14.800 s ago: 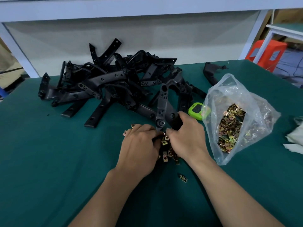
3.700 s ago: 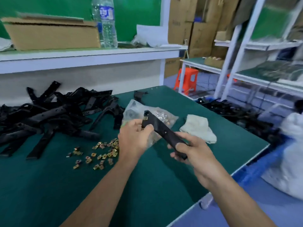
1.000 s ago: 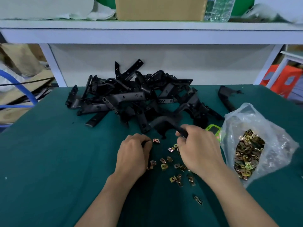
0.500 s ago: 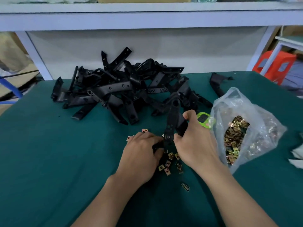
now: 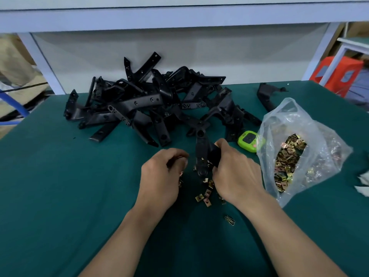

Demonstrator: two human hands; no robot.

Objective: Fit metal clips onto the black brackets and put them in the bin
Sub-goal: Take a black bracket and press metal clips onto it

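My right hand (image 5: 233, 172) grips a black bracket (image 5: 201, 154) that stands nearly upright on the green table, its lower end among several loose brass clips (image 5: 206, 194). My left hand (image 5: 161, 176) hovers just left of the bracket with its fingers curled; something small seems pinched at the fingertips, but I cannot make it out. A big pile of black brackets (image 5: 151, 102) lies behind both hands. A clear plastic bag of clips (image 5: 289, 156) lies open to the right.
A green timer (image 5: 248, 140) sits between the held bracket and the bag. One lone bracket (image 5: 266, 94) lies at the back right, and a single dark clip (image 5: 229, 219) near my right forearm. White cloth (image 5: 363, 182) shows at the right edge. A shelf runs overhead.
My right hand has lifted a bracket out of the pile and stood it up over the loose clips. My left hand has drawn a little to the left, away from the bracket.
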